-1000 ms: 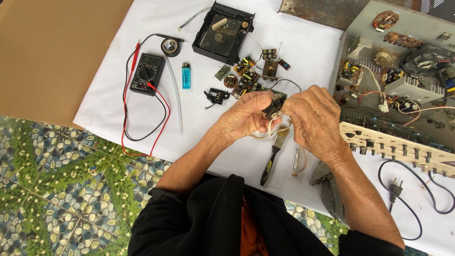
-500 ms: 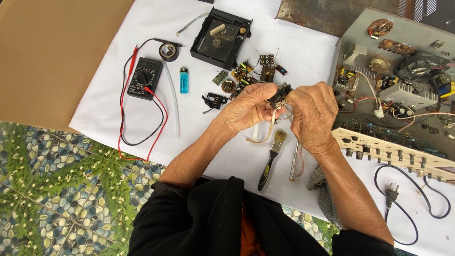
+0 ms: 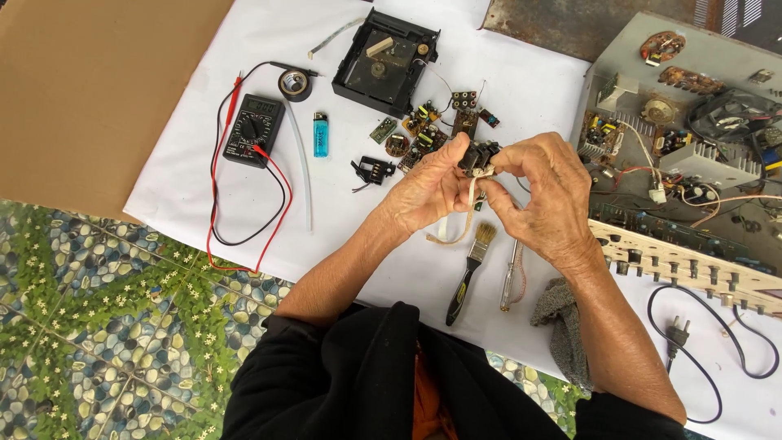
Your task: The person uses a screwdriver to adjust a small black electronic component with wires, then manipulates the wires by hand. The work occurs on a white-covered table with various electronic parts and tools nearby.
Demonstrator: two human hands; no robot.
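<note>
My left hand (image 3: 428,189) and my right hand (image 3: 544,194) are raised over the white sheet (image 3: 228,195), both pinching a small black electronic part (image 3: 479,155) between fingertips. A pale flat ribbon cable (image 3: 461,220) hangs from the part and curls down under my left hand. Under my hands lie a paintbrush (image 3: 467,271) with a black handle and a clear-handled screwdriver (image 3: 511,275).
A black multimeter (image 3: 253,129) with red and black leads, a tape roll (image 3: 294,83), a blue lighter (image 3: 321,134), a black drive tray (image 3: 386,61) and several small circuit boards (image 3: 423,130) lie behind. An open amplifier chassis (image 3: 692,155) fills the right. A grey rag (image 3: 562,314) and a power plug (image 3: 678,332) lie by my right arm.
Both hands have lifted the black part slightly and shifted it left of the chassis; the ribbon cable now dangles below my left hand.
</note>
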